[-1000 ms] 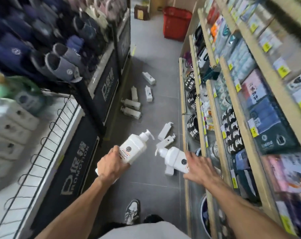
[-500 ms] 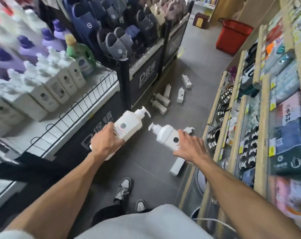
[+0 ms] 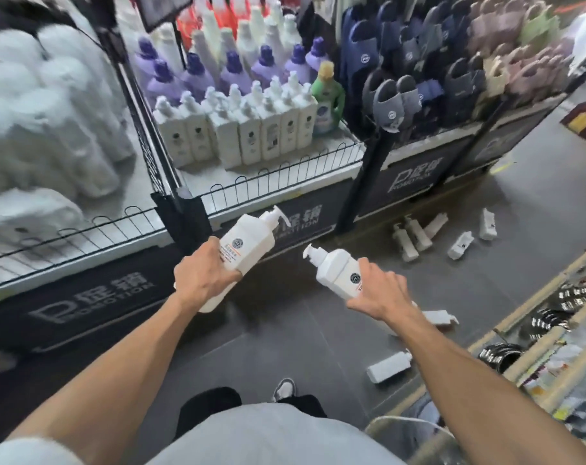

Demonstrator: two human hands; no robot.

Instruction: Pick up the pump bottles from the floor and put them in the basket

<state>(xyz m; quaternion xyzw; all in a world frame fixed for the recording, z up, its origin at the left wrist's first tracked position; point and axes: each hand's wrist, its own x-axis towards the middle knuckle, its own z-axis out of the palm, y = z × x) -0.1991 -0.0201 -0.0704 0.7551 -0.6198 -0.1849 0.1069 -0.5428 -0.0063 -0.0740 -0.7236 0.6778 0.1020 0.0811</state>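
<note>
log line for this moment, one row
left hand: holds pump bottle | right hand: holds second pump bottle | more on floor | basket: ahead

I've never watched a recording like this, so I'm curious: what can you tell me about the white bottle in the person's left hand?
The white pump bottle looks like smooth opaque plastic, with a squarish body and rounded shoulders. A white pump head with a spout tops it, pointing up and to the right. Its front bears a round dark emblem above small print and a thin orange line. It is tilted, held in the air above the dark floor in front of the wire-railed display bin. The left hand wraps its lower half; nothing else touches it.
</note>
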